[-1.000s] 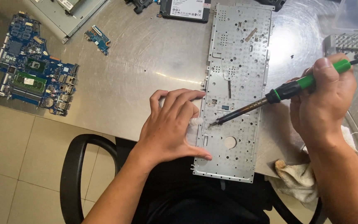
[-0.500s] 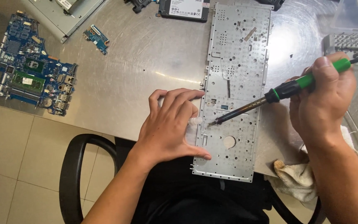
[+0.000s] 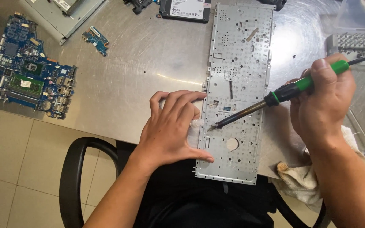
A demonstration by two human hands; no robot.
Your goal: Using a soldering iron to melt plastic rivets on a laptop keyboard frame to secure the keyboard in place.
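A soldering iron (image 3: 275, 98) meets the metal back of a keyboard panel (image 3: 238, 88) on a steel workbench.

The right hand (image 3: 324, 105) is closed around the iron's green-and-black handle, its dark tip touching the panel near its left edge, just right of the left hand (image 3: 170, 126), which lies flat with fingers spread, pressing the panel's near left edge and holding nothing. The long grey panel runs from the bench's far side to overhang its near edge. Around it spreads a scuffed, shiny steel table (image 3: 140, 67): a blue circuit board (image 3: 30, 82) at the far left, a smaller blue board (image 3: 96, 39) beyond, a flat black drive (image 3: 185, 9) at the far edge. A cream rag (image 3: 296, 179) hangs at the near right. Below, pale floor tiles (image 3: 17, 169) and a black chair arm (image 3: 74, 173) show.
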